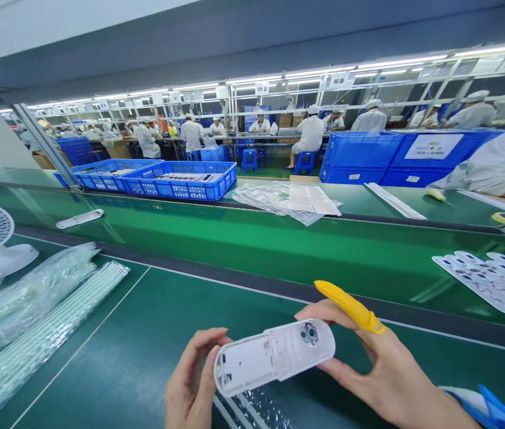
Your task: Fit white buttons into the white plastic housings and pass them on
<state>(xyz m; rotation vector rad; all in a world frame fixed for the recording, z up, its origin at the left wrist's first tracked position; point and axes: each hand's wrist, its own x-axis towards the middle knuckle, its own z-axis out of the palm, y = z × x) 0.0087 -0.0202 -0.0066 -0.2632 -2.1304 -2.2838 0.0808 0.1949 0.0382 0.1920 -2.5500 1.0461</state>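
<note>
A long white plastic housing (pixel 252 360) with rounded ends is tilted up to the right between my hands, its inner side toward me. Near its right end is a round grey part with holes. My left hand (pixel 192 381) is closed around the left end, thumb in front. My right hand (pixel 382 369) pinches the right end between fingers and thumb. One of its fingers wears a yellow finger cot (pixel 346 304) and points away from the housing. Beneath the housing, a clear plastic bag (pixel 261 411) with pale strips lies on the green bench (pixel 136 357).
Plastic-wrapped strips (pixel 51 333) and a white fan (pixel 5 259) are at left. Across the bench runs a green conveyor belt (pixel 234 244) carrying a white housing (pixel 80 219) and, at right, several white parts (pixel 493 280). Blue crates (pixel 208 189) stand beyond; a co-worker's sleeve (pixel 502 161) is at right.
</note>
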